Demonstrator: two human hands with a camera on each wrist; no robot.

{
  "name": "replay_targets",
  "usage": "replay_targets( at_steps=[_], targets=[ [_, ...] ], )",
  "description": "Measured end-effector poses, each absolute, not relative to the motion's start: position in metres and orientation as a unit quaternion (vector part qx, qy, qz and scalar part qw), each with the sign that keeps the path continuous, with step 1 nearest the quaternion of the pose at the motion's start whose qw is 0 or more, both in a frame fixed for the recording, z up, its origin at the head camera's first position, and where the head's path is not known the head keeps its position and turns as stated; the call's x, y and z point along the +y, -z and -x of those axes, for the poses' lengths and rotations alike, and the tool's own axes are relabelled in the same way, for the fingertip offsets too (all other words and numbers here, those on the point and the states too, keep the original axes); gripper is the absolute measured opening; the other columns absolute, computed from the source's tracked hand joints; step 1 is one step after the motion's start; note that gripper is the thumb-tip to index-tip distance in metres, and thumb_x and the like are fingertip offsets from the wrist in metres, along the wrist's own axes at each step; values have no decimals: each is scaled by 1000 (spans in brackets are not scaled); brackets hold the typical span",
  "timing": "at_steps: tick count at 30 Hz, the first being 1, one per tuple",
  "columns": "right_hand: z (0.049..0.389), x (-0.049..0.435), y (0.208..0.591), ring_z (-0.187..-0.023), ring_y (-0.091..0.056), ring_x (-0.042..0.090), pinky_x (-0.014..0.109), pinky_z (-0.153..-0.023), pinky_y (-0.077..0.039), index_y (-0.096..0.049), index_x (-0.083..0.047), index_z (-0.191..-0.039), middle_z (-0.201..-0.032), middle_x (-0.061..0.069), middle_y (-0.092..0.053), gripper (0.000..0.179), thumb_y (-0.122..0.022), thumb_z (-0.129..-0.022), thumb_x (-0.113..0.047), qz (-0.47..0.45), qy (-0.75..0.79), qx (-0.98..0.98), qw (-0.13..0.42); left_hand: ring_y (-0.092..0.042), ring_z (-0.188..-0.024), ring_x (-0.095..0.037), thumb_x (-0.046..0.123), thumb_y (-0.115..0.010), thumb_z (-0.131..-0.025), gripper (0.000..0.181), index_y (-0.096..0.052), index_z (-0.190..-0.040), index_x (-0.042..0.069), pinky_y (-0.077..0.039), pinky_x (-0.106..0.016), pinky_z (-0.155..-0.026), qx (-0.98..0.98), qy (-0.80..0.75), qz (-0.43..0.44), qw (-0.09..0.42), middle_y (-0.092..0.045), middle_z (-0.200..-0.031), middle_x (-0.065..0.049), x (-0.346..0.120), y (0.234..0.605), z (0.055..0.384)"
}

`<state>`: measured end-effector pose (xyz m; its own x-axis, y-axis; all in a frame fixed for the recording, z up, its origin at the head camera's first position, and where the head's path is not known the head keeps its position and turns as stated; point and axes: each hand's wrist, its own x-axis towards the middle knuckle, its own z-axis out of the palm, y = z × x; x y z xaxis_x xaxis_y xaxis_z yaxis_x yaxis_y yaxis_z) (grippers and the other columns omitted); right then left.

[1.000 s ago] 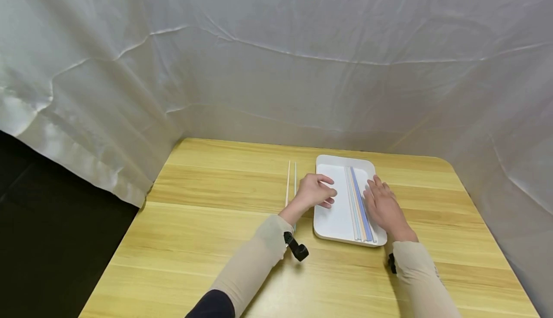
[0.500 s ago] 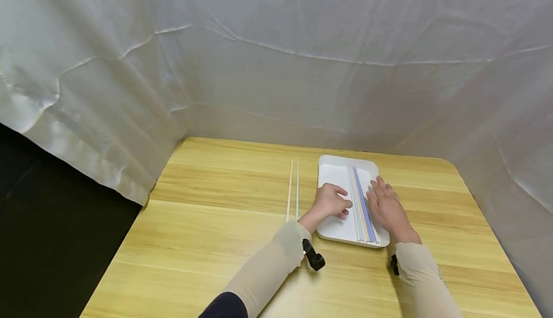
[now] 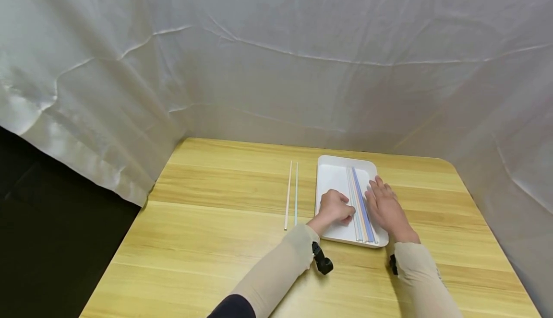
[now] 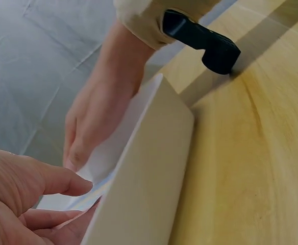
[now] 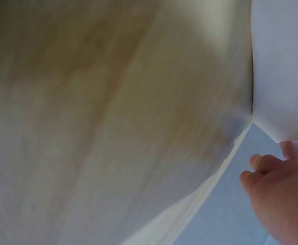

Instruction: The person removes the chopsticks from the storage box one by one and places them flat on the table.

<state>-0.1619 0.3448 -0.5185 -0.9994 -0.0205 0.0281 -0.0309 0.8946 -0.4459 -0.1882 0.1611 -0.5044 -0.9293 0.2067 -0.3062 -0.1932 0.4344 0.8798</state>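
Note:
A white tray (image 3: 333, 167) lies on the table with several pastel chopsticks (image 3: 360, 204) side by side in its right half, pale blue, peach and purple-blue among them. My left hand (image 3: 335, 207) reaches down into the tray, its fingertips right at the left side of these chopsticks. In the left wrist view, a gap shows between the thumb (image 4: 72, 182) and the fingers below it. Along the tray's right rim rests my right hand (image 3: 386, 210), fingers fairly straight. Two separate chopsticks, one cream (image 3: 288, 195) and one pale blue (image 3: 296, 193), lie on the table left of the tray.
The wooden table (image 3: 216, 231) ends on the left beside a dark floor (image 3: 52, 241). A pale curtain (image 3: 276, 88) hangs behind and around the table. Each sleeved wrist bears a small black camera, such as the left camera (image 3: 321, 259).
My left hand has moved right and nearer, from the tray's left part to the chopsticks in it, its fingers drawing closer together. The right hand stays at the rim.

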Motion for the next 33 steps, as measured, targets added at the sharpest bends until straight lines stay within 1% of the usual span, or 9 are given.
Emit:
replay_targets(
  at_steps=[1,4,8,12,20,23,27,30,33],
  targets=[
    [162,344,518,-152,-16,65,74,-127,-15,-29,10,-160,-171,34,-15,63,-32,-116,-35,-13,-229,-973,10,-64,-42,-14,2,-81,-82,29,-77,-110,-2,-57,-19,-49,828,-529,-2,188,-69,-52,-5,162,507,188],
    [162,343,518,-151,-17,66,74,-127,-15,-30,11,-159,-170,34,-16,63,-33,-116,-34,-15,-227,-974,12,-63,-40,-15,1,-80,-82,31,-75,-113,-4,-57,-22,-43,817,-543,9,196,-67,-51,-5,162,511,189],
    [162,342,518,-150,-20,66,75,-126,-17,-32,11,-159,-169,35,-18,61,-34,-115,-32,-17,-225,-974,20,-62,-39,-14,0,-82,-82,31,-75,-112,-4,-55,-23,-39,811,-551,20,196,-65,-49,-3,164,513,189],
    [163,342,519,-150,-21,66,76,-125,-19,-33,11,-158,-169,35,-20,60,-36,-115,-31,-20,-223,-974,29,-58,-38,-11,0,-83,-81,31,-76,-111,-3,-54,-22,-38,814,-549,20,187,-63,-48,-1,165,514,190],
    [162,342,516,-152,-19,64,74,-127,-17,-31,10,-159,-170,34,-17,61,-33,-116,-33,-14,-219,-976,12,-52,-34,-6,2,-86,-78,30,-78,-107,-1,-51,-20,-38,828,-537,18,160,-60,-44,2,171,516,186],
    [162,342,517,-151,-20,65,75,-126,-17,-32,11,-159,-170,34,-18,61,-34,-116,-33,-13,-221,-975,15,-51,-34,-4,4,-87,-79,31,-78,-108,0,-52,-19,-41,835,-527,10,156,-60,-44,3,171,516,184],
    [162,343,519,-150,-20,66,76,-125,-18,-33,11,-158,-169,35,-19,61,-34,-116,-32,-15,-224,-974,20,-53,-36,-3,7,-88,-79,32,-79,-109,3,-56,-16,-60,852,-505,-5,139,-62,-46,4,170,516,181],
    [162,343,519,-150,-20,66,76,-126,-18,-33,11,-158,-169,35,-19,61,-34,-115,-32,-15,-226,-974,21,-53,-37,-3,8,-89,-78,31,-79,-108,5,-56,-14,-71,860,-494,-11,128,-63,-47,3,169,516,180],
    [162,344,519,-150,-20,66,76,-126,-17,-33,11,-158,-170,35,-18,61,-33,-115,-33,-14,-224,-974,20,-52,-37,-3,7,-87,-78,31,-78,-108,5,-55,-14,-70,860,-494,-17,125,-61,-46,4,169,516,179]
  ],
)
